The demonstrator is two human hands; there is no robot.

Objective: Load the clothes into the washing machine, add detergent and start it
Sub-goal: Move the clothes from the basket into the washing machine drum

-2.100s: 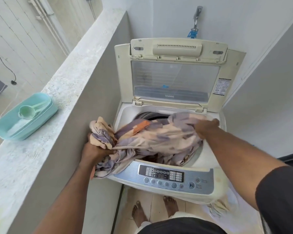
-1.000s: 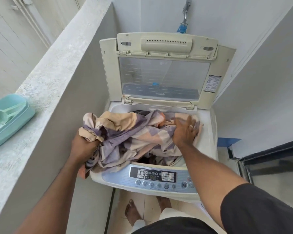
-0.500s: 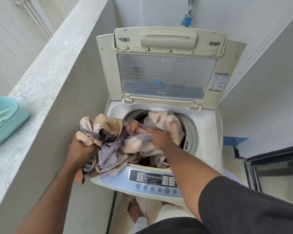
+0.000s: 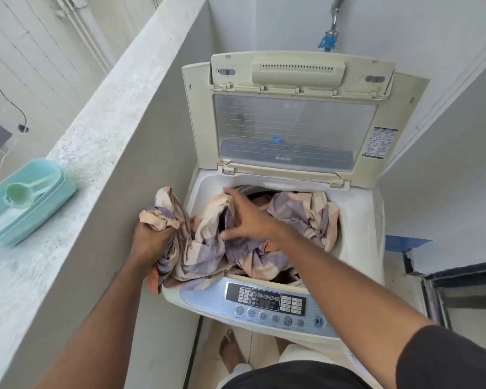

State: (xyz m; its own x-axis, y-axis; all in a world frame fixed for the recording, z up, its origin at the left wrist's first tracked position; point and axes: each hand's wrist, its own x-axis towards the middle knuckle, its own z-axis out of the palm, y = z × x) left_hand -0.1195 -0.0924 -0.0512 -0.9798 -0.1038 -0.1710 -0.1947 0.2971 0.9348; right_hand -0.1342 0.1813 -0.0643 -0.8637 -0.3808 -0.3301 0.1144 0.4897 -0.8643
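A top-loading washing machine (image 4: 359,228) stands with its lid (image 4: 292,119) raised. A peach and purple checked cloth (image 4: 306,211) lies bunched across the drum opening and hangs over the machine's left front corner. My left hand (image 4: 152,237) grips a bunch of that cloth at the left edge of the machine. With fingers spread, my right hand (image 4: 246,217) presses on the cloth over the middle of the opening. A teal detergent tub (image 4: 48,203) with a pale green scoop (image 4: 20,195) and white powder sits on the ledge at left.
A concrete parapet wall (image 4: 96,153) runs close along the machine's left side. The control panel (image 4: 267,303) faces me at the front. A tap (image 4: 331,26) is on the wall above the lid. A dark door frame (image 4: 460,293) stands at right. Bare feet show below.
My right hand has left the bunch it gripped and now lies spread on the cloth nearer the left. Part of the cloth now lies over the right rim. My left hand keeps its grip.
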